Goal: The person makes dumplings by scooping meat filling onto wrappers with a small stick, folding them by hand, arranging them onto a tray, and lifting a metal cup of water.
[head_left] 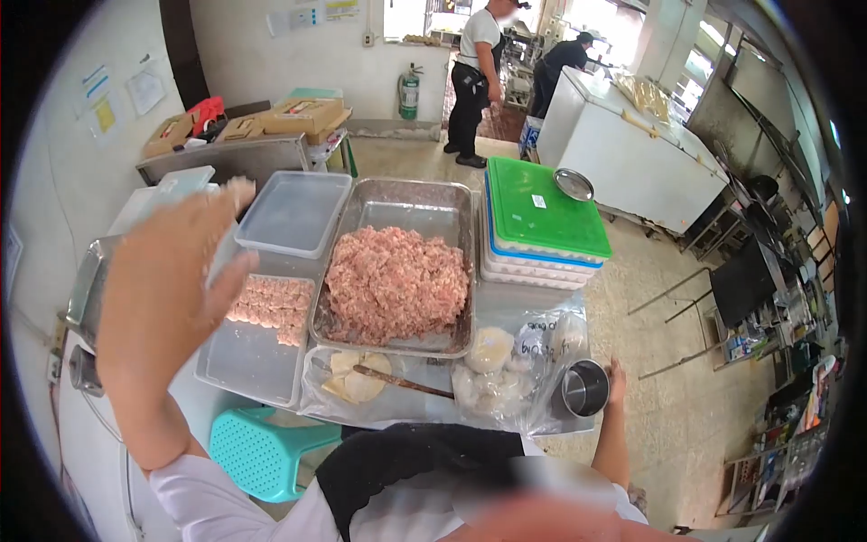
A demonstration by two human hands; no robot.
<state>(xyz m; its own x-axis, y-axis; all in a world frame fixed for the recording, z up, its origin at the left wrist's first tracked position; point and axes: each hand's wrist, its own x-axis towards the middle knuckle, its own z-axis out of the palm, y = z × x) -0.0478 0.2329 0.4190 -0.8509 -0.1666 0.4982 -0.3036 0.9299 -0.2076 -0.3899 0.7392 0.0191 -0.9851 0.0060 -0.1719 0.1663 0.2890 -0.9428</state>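
Note:
My left hand (167,280) is raised at the left, blurred, its thumb apart from the fingers and nothing visible in it. Below it lies a shallow tray (248,361) with rows of meat portions (271,307). At the right edge of the table, my right hand (618,383) grips the side of a metal cup (582,388), partly hidden behind it. Ground meat (397,285) is heaped in a deep metal pan (415,191) at the centre. In front are pale round wrappers (357,377), a wooden stick (406,382) and a plastic bag with whitish lumps (497,379).
Stacked containers under a green lid (533,203) stand right of the pan, a small round metal dish (573,184) on top. A clear plastic box (293,212) sits behind the tray. A turquoise stool (257,452) is below the table. Two people are near a white freezer (623,140).

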